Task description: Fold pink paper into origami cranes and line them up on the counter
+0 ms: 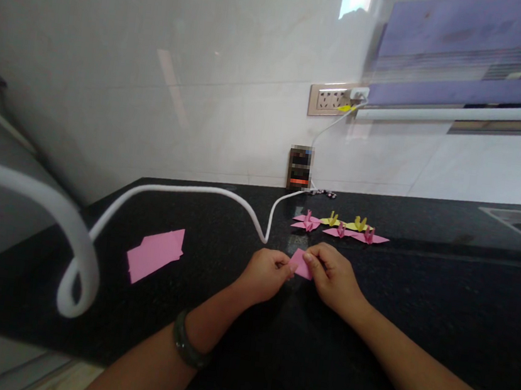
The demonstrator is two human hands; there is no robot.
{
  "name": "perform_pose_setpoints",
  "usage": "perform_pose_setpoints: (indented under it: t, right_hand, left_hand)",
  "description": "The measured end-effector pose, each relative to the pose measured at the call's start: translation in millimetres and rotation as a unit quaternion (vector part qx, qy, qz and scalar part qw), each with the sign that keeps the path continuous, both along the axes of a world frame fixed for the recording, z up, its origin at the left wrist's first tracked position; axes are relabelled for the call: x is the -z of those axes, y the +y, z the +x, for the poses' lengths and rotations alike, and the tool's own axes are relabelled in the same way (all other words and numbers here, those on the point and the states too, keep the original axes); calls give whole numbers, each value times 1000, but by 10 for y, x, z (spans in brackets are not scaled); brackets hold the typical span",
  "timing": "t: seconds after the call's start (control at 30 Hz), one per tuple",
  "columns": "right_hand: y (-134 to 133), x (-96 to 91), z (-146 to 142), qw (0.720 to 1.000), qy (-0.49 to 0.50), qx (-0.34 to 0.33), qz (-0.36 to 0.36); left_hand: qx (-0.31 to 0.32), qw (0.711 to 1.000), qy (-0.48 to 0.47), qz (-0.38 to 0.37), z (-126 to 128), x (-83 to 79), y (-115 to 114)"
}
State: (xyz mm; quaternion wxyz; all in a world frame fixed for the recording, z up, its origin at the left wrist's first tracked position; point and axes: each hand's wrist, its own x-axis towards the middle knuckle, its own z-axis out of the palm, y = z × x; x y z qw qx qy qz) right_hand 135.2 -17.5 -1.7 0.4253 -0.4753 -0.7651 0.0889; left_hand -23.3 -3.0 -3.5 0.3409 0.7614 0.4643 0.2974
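Head view looks down on a dark stone surface [420, 290], with a thick white hose [83, 249] looping in from the left. Next down in size, a stack of pink paper sheets [155, 254] lies well left of the hands, and a row of finished paper cranes [339, 227] sits just behind them. The left hand [264, 276] and right hand [333, 277] both pinch a small pink folded paper [302, 264] held just above the surface, fingers pressed onto its edges. It looks featherlight, thin and easy to crease, so I'd grip at the corners. No containers around.
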Motion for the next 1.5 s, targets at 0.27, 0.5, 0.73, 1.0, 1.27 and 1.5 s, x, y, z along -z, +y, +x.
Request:
perform_pose_setpoints:
  t: [0.27, 0.5, 0.73, 1.0, 1.27, 1.5]
  right_hand:
    - [44, 38, 20, 1000, -26, -11, 7]
    - [44, 45, 26, 1000, -19, -15, 3]
    - [82, 58, 86, 999, 30, 17, -19]
    - [134, 111, 112, 993, 98, 27, -66]
    - [112, 80, 79, 996, 70, -18, -62]
    - [55, 21, 32, 992, 13, -112, -62]
  left_hand:
    - [-10, 999, 52, 13, -43, 70, 43]
    - [-20, 998, 59, 12, -53, 42, 28]
    - [-40, 999, 14, 5, -29, 79, 58]
    - [-41, 996, -83, 18, 22, 76, 35]
    - [-38, 995, -89, 8, 44, 22, 9]
    - [-12, 998, -55, 27, 22, -14, -2]
